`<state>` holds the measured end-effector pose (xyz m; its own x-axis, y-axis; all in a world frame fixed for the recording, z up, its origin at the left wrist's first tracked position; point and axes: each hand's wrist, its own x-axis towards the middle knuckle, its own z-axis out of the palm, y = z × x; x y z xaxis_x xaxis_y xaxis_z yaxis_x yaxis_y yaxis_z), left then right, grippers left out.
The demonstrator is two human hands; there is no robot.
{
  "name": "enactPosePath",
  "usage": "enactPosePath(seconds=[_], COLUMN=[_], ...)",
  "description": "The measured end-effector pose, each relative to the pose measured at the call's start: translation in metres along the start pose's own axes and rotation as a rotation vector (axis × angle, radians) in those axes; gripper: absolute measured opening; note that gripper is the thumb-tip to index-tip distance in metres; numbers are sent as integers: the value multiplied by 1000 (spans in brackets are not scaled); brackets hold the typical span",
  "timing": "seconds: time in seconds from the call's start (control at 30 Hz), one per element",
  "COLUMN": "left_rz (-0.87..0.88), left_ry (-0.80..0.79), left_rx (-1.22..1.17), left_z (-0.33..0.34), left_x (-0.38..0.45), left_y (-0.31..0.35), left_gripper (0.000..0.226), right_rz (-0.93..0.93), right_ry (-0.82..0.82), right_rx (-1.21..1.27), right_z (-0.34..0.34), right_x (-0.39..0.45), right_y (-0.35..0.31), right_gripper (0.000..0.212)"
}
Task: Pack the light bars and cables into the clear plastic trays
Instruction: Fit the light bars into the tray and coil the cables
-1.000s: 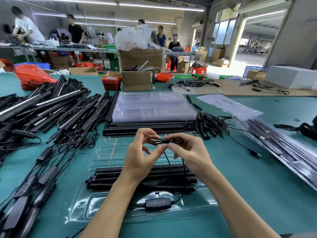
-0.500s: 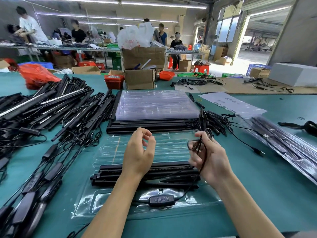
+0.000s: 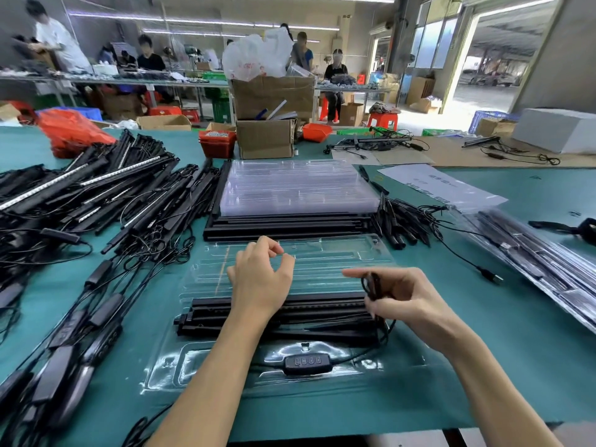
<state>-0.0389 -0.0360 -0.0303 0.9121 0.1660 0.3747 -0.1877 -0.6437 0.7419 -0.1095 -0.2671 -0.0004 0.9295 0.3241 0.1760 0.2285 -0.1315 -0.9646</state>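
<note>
Head view: one open clear tray (image 3: pixel 338 253) lies on the green table (image 3: pixel 516 350), holding black light bars (image 3: pixel 322 306) with long axis left to right; exact count unclear. One four-button controller (image 3: pixel 308 363) sits in the near pocket. Right hand (image 3: pixel 406 298) grips one coiled cable (image 3: pixel 374 287). Left hand (image 3: pixel 259 279) hovers above the bars, fingers loosely curled, empty. One stack of spare trays (image 3: pixel 296 185) behind.

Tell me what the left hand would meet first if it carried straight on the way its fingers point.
Probably the stack of black light bars under the pile of clear trays. The left hand points away over the open tray; its height is unclear, so it might pass over.
</note>
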Motion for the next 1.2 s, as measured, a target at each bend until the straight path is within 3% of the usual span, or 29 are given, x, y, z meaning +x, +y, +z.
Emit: enactPosePath(seconds=[0.1, 0.2, 0.33, 0.57, 0.7, 0.87, 0.93, 1.0, 1.07, 1.2], left_rz=[-12, -32, -46, -61, -61, -63, -64, -64, -64, -66], left_ry=[2, 7, 20, 30, 31, 37, 41, 41, 40, 39], left_rx=[3, -14, -26, -60, -67, -73, -70, -64, -60, -59], left_z=[0, 0, 0, 0, 0, 1, 1, 1, 1, 1], left_x=[1, 2, 3, 4, 4, 4, 4, 4, 4, 3], left_y=[0, 0, 0, 1, 1, 0, 0, 0, 0, 0], left_gripper=[5, 6, 6, 7, 8, 9, 9, 8, 8, 7], right_rz=[26, 0, -23, -53, -112, -208, -210, -188, -211, -308], right_ry=[-34, 79, 144, 79, 112, 214, 167, 109, 104, 118], right_rx=[-156, -281, -218, -431, -490, -523, -640, -710, -706, -823], right_z=[4, 3, -2, 6, 10, 12, 14, 16, 15, 13], right_x=[3, 7, 0, -6, -11, -12, -12, -11, -12, -15], right_y=[-2, 3, 9, 8, 10, 10, 12, 14, 17, 16], right_gripper=[52, 51, 41, 42, 28, 46, 34, 3, 24, 43])
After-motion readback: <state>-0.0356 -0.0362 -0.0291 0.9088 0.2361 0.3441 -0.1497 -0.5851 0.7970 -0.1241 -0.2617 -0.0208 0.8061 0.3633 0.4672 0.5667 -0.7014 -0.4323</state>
